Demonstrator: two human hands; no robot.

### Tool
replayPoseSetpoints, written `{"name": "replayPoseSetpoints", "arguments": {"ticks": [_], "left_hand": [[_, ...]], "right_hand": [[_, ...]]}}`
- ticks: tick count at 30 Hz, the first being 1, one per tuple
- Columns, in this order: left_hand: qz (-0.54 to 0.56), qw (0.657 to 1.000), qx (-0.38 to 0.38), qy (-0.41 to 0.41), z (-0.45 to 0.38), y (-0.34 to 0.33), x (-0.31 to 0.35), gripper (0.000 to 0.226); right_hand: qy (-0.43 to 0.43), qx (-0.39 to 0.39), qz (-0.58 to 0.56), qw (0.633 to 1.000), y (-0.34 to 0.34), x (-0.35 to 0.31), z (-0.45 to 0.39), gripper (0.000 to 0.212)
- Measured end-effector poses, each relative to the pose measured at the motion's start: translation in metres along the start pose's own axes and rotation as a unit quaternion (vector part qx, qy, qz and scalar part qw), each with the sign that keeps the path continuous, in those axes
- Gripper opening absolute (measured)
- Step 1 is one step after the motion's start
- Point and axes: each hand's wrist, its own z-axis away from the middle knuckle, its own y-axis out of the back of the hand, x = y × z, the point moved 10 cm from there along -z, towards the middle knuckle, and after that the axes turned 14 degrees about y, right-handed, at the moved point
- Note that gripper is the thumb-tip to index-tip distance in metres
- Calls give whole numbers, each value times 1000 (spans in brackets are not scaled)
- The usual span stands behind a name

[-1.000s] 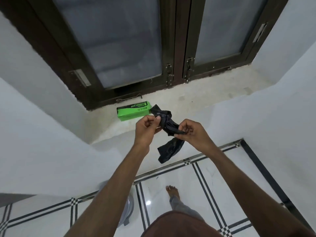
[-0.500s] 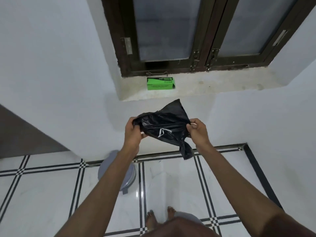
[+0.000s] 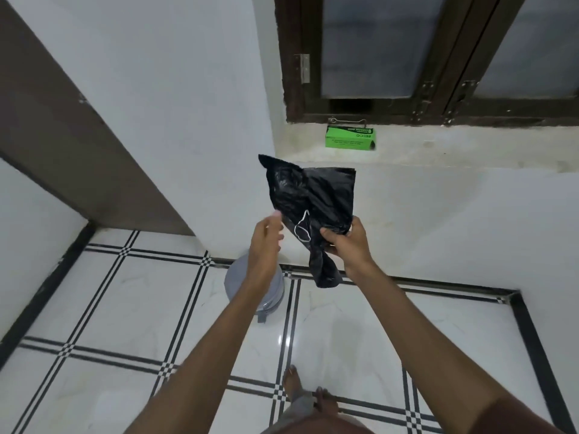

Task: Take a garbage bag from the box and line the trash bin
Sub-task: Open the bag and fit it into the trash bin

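A black garbage bag [image 3: 313, 202], partly unfolded and crumpled, hangs in the air in front of the white wall. My right hand [image 3: 344, 242] grips its lower middle. My left hand [image 3: 266, 239] is just left of the bag, fingers loosely apart and blurred, holding nothing that I can see. The green garbage bag box [image 3: 350, 137] lies on the windowsill [image 3: 454, 148] at the upper right. The grey trash bin [image 3: 239, 280] with its lid down stands on the floor against the wall, partly hidden behind my left forearm.
A dark-framed window [image 3: 438, 57] sits above the sill. White floor tiles [image 3: 125, 302] with black line patterns spread below. A brown panel [image 3: 62, 136] slants along the left wall. My bare feet [image 3: 300, 393] show at the bottom.
The view has swung left and back from the sill. The bag has opened out further and now rises upward; my left hand has let go of it while the right keeps hold.
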Motion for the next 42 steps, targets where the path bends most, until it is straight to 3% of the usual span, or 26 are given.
{"name": "replayPoseSetpoints", "arguments": {"ticks": [3,7,10,14,19,21,23,26,28,30,32,35,37,40,42], "left_hand": [[-126,991,21,-25,16,8,-25,45],[-67,995,27,-74,17,26,-21,11],[21,997,56,-54,11,56,-17,12],[73,990,122,-21,3,110,-22,17],[-105,967,194,-130,9,156,-12,25],[-88,974,160,-133,4,169,-16,37],[-70,990,65,-100,-7,172,-24,46],[-150,986,-35,-61,-15,171,-37,32],[-82,995,-42,-45,-22,185,-38,19],[37,999,-30,-21,-32,204,-41,21],[69,997,-3,-14,-40,223,-41,24],[-9,998,9,-62,-40,237,-28,26],[-135,982,26,-130,-36,247,-16,32],[-372,906,97,-177,-45,267,-20,34],[-423,875,181,-150,-49,290,-23,26]], "right_hand": [[11,-24,1,1000,-24,-5,5,42],[42,-87,41,995,-53,-7,15,40],[74,-55,68,993,-49,-14,13,44],[83,1,76,994,-39,-22,6,31],[102,-33,73,992,-77,-20,9,19],[102,-20,65,992,-91,-18,11,19],[91,1,52,995,-104,-11,12,19],[70,15,39,997,-127,-2,13,12],[70,14,41,997,-142,1,14,9],[88,6,60,994,-149,-1,15,11],[118,-9,114,986,-154,-5,15,13],[132,-9,138,982,-157,-9,14,14],[135,-15,134,982,-157,-12,11,15],[148,-91,156,972,-167,-16,10,21],[170,-123,184,960,-174,-22,11,23]]}}
